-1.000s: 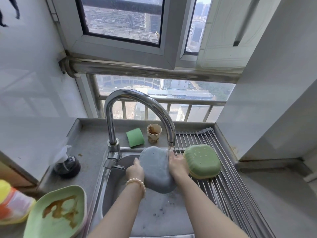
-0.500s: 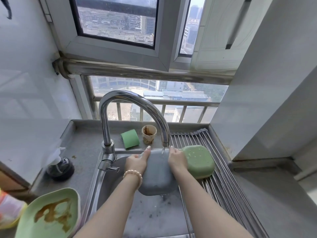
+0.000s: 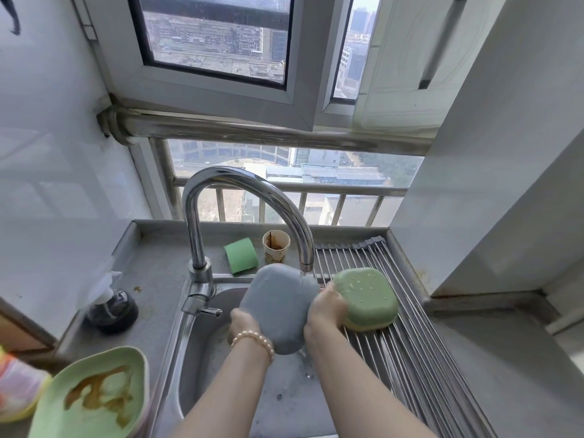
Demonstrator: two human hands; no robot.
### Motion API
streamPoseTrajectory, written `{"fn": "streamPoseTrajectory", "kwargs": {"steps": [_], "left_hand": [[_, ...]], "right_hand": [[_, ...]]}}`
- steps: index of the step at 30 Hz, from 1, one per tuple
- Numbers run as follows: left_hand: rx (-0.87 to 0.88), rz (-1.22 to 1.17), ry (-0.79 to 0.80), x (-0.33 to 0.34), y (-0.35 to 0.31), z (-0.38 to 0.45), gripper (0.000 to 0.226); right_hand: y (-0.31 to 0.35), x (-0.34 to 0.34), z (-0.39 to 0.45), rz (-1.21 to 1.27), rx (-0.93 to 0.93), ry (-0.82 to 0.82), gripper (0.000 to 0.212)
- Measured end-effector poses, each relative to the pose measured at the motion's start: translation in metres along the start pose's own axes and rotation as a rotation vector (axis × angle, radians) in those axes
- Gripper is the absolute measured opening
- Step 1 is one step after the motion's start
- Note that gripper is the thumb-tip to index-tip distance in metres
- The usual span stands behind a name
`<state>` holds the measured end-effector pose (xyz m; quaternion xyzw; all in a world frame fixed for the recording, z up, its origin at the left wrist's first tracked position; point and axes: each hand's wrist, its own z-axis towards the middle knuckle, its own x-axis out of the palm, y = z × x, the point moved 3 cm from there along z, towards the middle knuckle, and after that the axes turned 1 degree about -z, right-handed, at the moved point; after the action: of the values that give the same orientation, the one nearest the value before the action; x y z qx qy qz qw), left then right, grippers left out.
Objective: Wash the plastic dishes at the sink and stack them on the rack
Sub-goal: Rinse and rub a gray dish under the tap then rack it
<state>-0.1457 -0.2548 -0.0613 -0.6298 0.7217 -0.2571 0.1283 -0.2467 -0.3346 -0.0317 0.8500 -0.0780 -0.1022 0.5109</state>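
Grey dish tipped back upright under tap vs 0.5 s ago, both hands gripping edges over sink; rinse ongoing, rack next.

My one head camera looks forward and down, close over the sink, facing the window.

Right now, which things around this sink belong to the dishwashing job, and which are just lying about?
Part of the job:
- grey dish, held under the faucet by left hand and right hand
- green dish, upside down on the rack
- stained green plate on the counter
- sink
- green sponge

Lying about:
- stained paper cup
- dark pump bottle
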Motion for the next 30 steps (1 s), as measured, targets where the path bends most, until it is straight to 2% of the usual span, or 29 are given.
{"fn": "streamPoseTrajectory", "kwargs": {"steps": [2, 4, 7, 10, 12, 13, 16, 18, 20, 22, 23, 24, 26, 27, 28, 30], "left_hand": [[0.066, 0.101, -0.084, -0.001, -0.008, -0.006, 0.038], [0.07, 0.125, -0.055, 0.0, -0.012, -0.008, 0.039], [0.043, 0.174, 0.08, -0.002, -0.007, -0.001, 0.041], [-0.196, 0.021, 0.239, -0.012, 0.005, 0.007, 0.028], [-0.265, 0.103, 0.325, -0.015, 0.009, 0.003, 0.027], [-0.29, 0.206, 0.388, -0.016, 0.01, 0.0, 0.034], [-0.338, 0.357, 0.508, -0.017, 0.006, 0.001, 0.077], [-0.375, 0.378, 0.606, -0.013, 0.001, -0.005, 0.089], [-0.426, 0.302, 0.631, -0.01, -0.003, -0.008, 0.088], [-0.435, 0.2, 0.628, -0.012, -0.007, -0.009, 0.068], [-0.425, 0.159, 0.633, -0.013, -0.009, -0.013, 0.056], [-0.402, 0.127, 0.632, -0.013, -0.01, -0.016, 0.045], [-0.325, 0.036, 0.639, -0.012, -0.012, -0.02, 0.036], [-0.284, 0.003, 0.656, -0.01, -0.01, -0.021, 0.037], [-0.258, -0.027, 0.655, -0.008, -0.008, -0.021, 0.04], [-0.201, -0.059, 0.612, -0.004, -0.001, -0.018, 0.044]], "right_hand": [[0.001, 0.001, -0.028, -0.106, -0.178, 0.031, 0.037], [-0.002, 0.001, -0.05, -0.144, -0.345, 0.059, 0.038], [-0.004, 0.001, -0.045, -0.116, -0.332, 0.142, 0.046], [0.003, -0.006, -0.019, -0.119, -0.26, 0.206, 0.054], [0.011, -0.011, -0.006, -0.217, -0.327, 0.232, 0.058], [0.016, -0.014, -0.004, -0.275, -0.394, 0.256, 0.06], [0.029, -0.018, -0.007, -0.559, -0.729, 0.425, 0.063], [0.028, -0.019, -0.018, -0.836, -1.016, 0.531, 0.066], [0.02, -0.022, -0.03, -0.93, -1.328, 0.603, 0.066], [0.009, -0.024, -0.041, -0.985, -1.56, 0.65, 0.059], [0.004, -0.024, -0.047, -1.023, -1.57, 0.745, 0.053], [0.0, -0.025, -0.05, -1.061, -1.493, 0.855, 0.05], [-0.008, -0.031, -0.055, -1.095, -1.217, 1.047, 0.056], [-0.012, -0.034, -0.053, -1.126, -1.123, 1.06, 0.063], [-0.014, -0.036, -0.049, -1.205, -1.084, 0.996, 0.072], [-0.011, -0.038, -0.039, -1.475, -1.005, 0.789, 0.095]]}}
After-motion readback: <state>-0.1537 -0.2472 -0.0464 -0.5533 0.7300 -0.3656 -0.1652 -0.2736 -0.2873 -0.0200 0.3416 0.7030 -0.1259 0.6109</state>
